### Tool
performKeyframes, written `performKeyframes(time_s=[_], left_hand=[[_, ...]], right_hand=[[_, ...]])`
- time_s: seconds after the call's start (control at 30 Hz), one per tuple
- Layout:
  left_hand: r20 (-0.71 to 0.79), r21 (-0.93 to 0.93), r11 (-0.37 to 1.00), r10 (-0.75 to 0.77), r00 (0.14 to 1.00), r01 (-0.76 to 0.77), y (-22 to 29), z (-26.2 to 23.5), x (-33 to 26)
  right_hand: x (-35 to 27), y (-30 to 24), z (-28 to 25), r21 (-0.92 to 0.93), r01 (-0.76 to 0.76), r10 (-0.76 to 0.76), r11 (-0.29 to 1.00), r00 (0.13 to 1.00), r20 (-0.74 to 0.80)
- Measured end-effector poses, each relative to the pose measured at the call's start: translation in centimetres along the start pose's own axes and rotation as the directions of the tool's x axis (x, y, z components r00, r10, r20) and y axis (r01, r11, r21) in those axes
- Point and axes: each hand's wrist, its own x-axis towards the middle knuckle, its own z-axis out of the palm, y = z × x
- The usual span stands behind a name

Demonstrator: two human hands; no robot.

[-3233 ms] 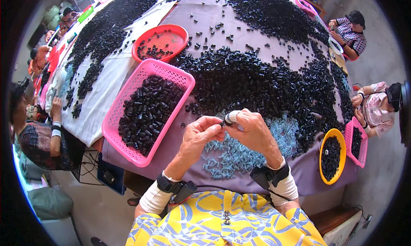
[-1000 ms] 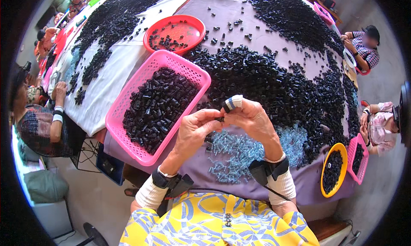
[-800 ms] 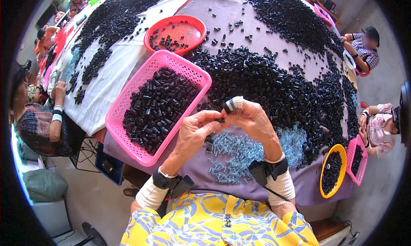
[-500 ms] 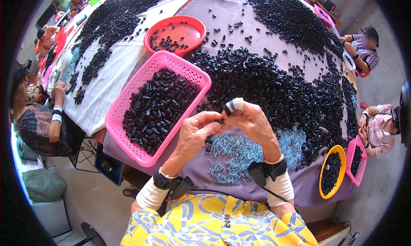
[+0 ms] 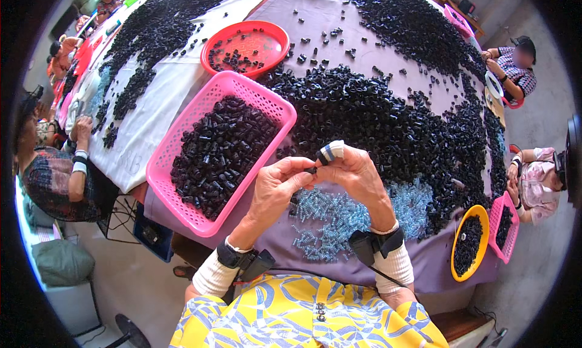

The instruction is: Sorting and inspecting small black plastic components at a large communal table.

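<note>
My left hand (image 5: 280,181) and my right hand (image 5: 351,172) meet in front of me, thumbs and forefingers pinched together. Between the fingertips sits a small black plastic part (image 5: 311,170), mostly covered by them. A striped cloth finger cover (image 5: 331,152) wraps a finger of my right hand. Below and beside my right hand lies a pile of small clear bluish spring-like pieces (image 5: 327,221). Beyond both hands spreads a big heap of black plastic parts (image 5: 364,106). To the left of my left hand stands a pink basket (image 5: 182,212) filled with similar black parts.
A red round tray (image 5: 276,36) with a few black parts stands behind the basket. A yellow bowl (image 5: 483,227) and another pink basket (image 5: 508,248) are at the right edge. Other people sit around the table, one person (image 5: 54,178) on the left.
My hands stay pinched together in nearly the same place, with only a slight shift. The baskets and heaps look unchanged.
</note>
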Motion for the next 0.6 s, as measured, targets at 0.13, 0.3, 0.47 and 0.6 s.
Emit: performKeyframes(time_s=[0.13,0.3,0.47,0.6], left_hand=[[0.003,-0.035,0.999,0.013,1.0,-0.013,-0.1,-0.4,0.1],[-0.002,0.025,1.0,0.017,1.0,-0.017,0.2,-0.3,0.2],[-0.003,0.054,0.998,0.03,1.0,-0.029,0.0,-0.2,0.1],[-0.016,0.15,0.987,0.05,0.999,-0.047,0.1,-0.1,-0.2]], right_hand=[[0.1,0.4,-0.3,-0.197,0.081,-0.085,0.977,0.996,-0.012],[0.0,-0.6,0.0,-0.543,0.189,-0.236,0.818,0.972,-0.018],[0.1,-0.6,-0.1,-0.527,0.18,-0.212,0.83,0.977,0.0],[0.3,-0.5,0.0,-0.423,0.154,-0.171,0.893,0.985,-0.002]])
